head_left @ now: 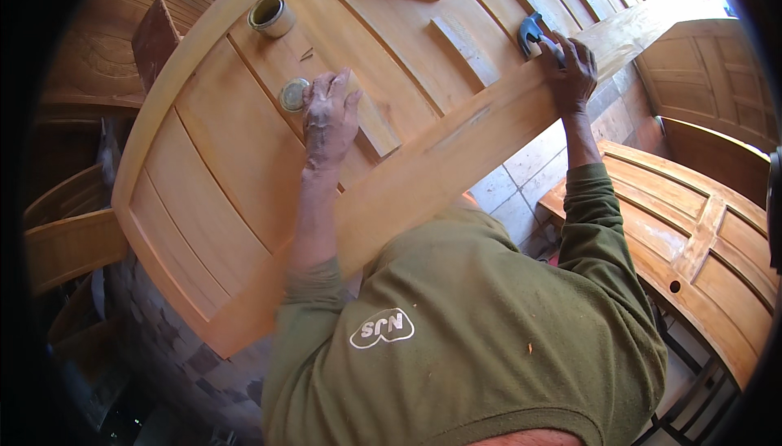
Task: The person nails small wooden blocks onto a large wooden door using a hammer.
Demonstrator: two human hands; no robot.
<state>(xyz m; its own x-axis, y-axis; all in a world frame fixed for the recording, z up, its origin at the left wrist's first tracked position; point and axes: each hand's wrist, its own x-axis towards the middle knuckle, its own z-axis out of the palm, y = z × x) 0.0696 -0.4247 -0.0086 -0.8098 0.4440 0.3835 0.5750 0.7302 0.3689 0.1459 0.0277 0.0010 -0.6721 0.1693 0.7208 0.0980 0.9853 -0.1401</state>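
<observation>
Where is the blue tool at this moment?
In the head view, the blue tool is at the upper right, by the fingers of the right hand, over the large wooden panel, close to a short wooden strip.

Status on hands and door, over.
Right hand on blue tool; left hand beside round lid. Panelled door beneath both. Open can, wood strips lie on it.

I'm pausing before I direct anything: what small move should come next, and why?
Perhaps firm up the right hand on the blue tool: its fingers already lie over it, near the edge of the paneled wooden door, while the left hand is away beside the small round tin.
</observation>
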